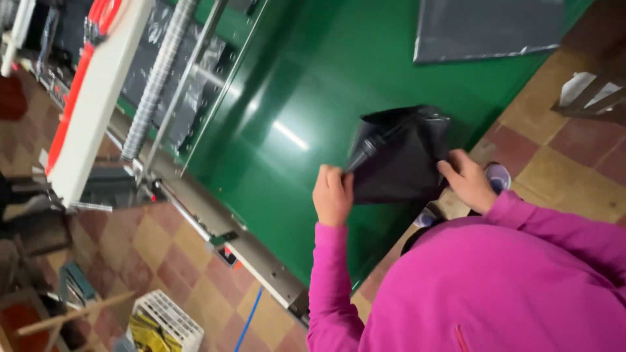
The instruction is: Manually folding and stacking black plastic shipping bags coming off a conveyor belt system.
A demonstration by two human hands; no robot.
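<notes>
Both hands gripped a black plastic bag (pixel 399 156) over the near edge of the green table (pixel 293 98): left hand (pixel 332 193) fisted on its twisted corner, right hand (pixel 467 179) apparently pinching the opposite side. The thin film could have torn if tugged apart.

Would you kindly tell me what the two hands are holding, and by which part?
Both hold a black plastic bag: the left hand pinches its lower left edge, the right hand its lower right edge.

A bag (pixel 398 156) lies on the table (pixel 293 98), a crate (pixel 171 317) on the floor below
</notes>
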